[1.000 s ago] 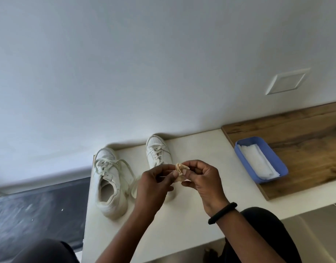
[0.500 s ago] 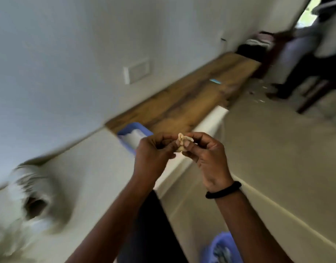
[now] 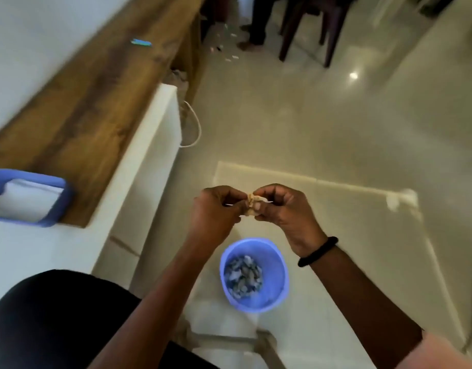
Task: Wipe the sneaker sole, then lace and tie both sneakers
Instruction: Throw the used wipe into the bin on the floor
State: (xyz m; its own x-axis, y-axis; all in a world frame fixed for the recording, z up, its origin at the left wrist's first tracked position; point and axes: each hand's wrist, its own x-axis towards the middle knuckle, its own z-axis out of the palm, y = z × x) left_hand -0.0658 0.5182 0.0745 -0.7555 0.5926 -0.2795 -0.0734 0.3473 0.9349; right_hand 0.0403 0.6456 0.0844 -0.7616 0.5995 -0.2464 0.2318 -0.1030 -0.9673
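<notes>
Sneakers are out of frame; both my left hand (image 3: 216, 209) and right hand (image 3: 282, 206) pinch a crumpled used wipe (image 3: 252, 206) at centre, held over the blue bin (image 3: 278, 267) below, probably to drop it there.

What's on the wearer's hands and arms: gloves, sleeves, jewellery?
No gloves: the left hand and the right hand are bare, as are both forearms. A plain black round band circles the right wrist. A pale pink short sleeve edge shows at the right upper arm. No rings can be made out.
</notes>
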